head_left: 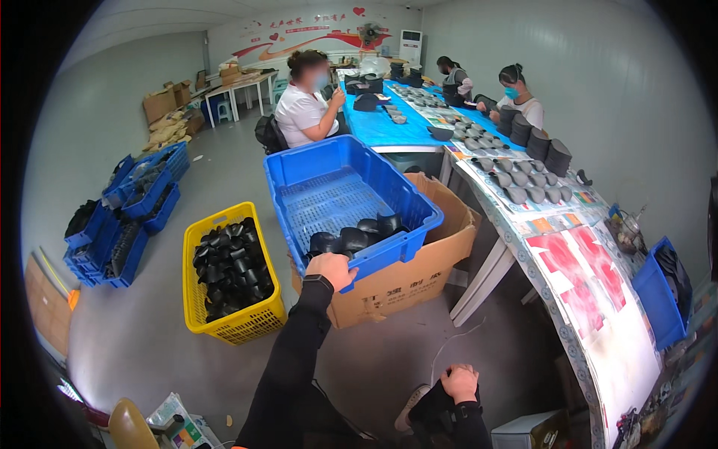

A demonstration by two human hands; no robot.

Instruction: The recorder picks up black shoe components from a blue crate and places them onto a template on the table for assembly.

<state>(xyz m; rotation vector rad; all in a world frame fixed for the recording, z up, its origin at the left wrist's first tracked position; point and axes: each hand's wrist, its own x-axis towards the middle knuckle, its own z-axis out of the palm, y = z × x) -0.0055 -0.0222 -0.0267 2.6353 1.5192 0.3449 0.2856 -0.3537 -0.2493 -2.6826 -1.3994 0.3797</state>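
Observation:
My left hand [332, 271] is closed over the near rim of a large blue plastic crate [307, 161]. The crate sits tilted on top of an open cardboard box [389, 297]. Several glossy black curved pieces [354, 239] lie bunched at its near end, close to my fingers, and the rest of its slotted floor is bare. At the lower right, my right hand [460, 382] rests on my black-clad knee with its fingers curled over it. To the left of the crate, a yellow basket [193, 318] on the floor is filled with similar black pieces [233, 269].
A long table with a blue cover [374, 129] carries rows of grey cup-shaped pieces [516, 179] and dark stacks [557, 157]. One person [303, 112] sits on its left side, two others on its right. Blue crates [120, 247] stand at far left; another blue bin [662, 299] is at right.

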